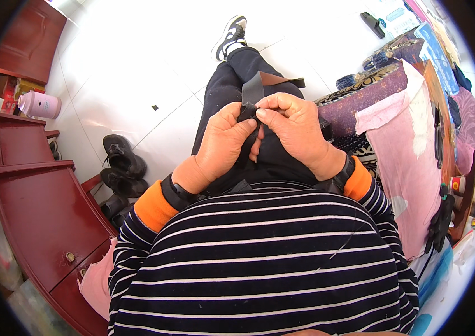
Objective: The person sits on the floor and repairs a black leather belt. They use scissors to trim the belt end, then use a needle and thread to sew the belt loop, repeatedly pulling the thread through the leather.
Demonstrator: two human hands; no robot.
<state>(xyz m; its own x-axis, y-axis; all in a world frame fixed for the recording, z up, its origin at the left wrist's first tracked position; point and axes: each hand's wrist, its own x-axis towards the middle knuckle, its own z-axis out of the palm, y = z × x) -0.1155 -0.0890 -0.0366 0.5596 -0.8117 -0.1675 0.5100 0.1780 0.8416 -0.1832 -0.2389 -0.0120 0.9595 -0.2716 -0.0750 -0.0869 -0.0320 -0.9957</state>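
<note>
To my left stands a dark red wooden cabinet (36, 207), with a pink bottle (38, 104) lying on top at its far end. Black shoes (122, 159) sit on the white tiled floor (136, 61) just beside it. A pink cloth (405, 162) drapes to my right.

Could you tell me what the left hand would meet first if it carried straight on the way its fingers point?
Probably the right hand: the left hand points right across the dark strap both pinch, fingertips nearly touching.
</note>
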